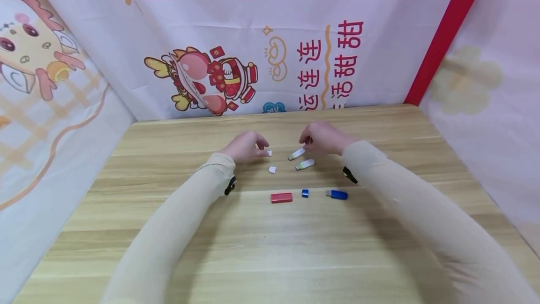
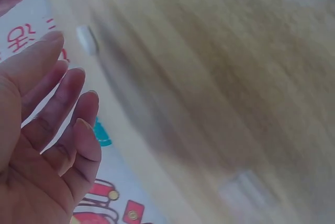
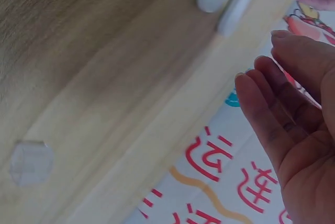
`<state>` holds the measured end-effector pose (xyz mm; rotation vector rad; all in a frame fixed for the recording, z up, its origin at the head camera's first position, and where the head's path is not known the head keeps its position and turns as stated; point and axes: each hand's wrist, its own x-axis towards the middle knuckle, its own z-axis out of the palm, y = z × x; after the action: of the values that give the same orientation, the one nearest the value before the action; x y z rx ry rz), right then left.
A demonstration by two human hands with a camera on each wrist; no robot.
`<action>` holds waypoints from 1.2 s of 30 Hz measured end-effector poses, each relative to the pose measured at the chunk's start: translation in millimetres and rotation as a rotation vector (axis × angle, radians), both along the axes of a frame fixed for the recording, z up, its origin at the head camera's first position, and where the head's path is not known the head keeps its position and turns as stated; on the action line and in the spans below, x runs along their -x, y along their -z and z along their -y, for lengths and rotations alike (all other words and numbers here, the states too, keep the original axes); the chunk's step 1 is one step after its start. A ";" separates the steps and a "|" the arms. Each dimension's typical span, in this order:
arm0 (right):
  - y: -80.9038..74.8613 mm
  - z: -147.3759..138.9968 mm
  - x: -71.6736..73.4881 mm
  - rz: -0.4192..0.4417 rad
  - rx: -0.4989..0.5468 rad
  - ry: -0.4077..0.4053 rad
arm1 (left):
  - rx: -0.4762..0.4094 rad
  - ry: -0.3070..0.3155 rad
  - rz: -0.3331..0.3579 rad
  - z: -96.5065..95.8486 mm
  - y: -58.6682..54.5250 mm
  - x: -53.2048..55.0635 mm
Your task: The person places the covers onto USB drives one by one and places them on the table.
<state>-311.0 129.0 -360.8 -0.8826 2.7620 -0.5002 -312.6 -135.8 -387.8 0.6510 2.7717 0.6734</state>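
My left hand (image 1: 246,147) hovers by a small white cap (image 1: 269,153), and the left wrist view shows its fingers loosely bent and apart from that cap (image 2: 87,40). A second white cap (image 1: 272,170) lies a little nearer to me. Just past the far end of a white USB stick (image 1: 297,154) is my right hand (image 1: 322,138). Its fingers hold nothing in the right wrist view, where the two white sticks lie beyond the fingertips. The other white USB stick (image 1: 305,164) sits close by, its metal plug bare and pointing left.
Nearer to me lie a red USB stick (image 1: 281,197), a blue cap (image 1: 305,193) and a blue USB stick (image 1: 337,194) with its plug exposed. They rest on the wooden table (image 1: 270,247). A printed cloth (image 1: 236,22) hangs along the table's back edge.
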 end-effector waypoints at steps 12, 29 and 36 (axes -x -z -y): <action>22.3 10.5 12.5 0.082 -0.007 0.032 | -0.021 0.045 0.022 -6.5 17.3 18.2; 35.0 14.1 18.4 0.064 -0.037 -0.036 | -0.059 0.049 -0.002 -4.7 30.5 25.3; 33.8 16.7 15.7 0.069 -0.047 -0.005 | -0.047 0.028 -0.014 -4.1 27.9 21.2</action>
<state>-326.7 112.3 -394.6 -0.8448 2.6976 -0.4547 -333.7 -131.7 -415.6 0.7053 2.7621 0.7324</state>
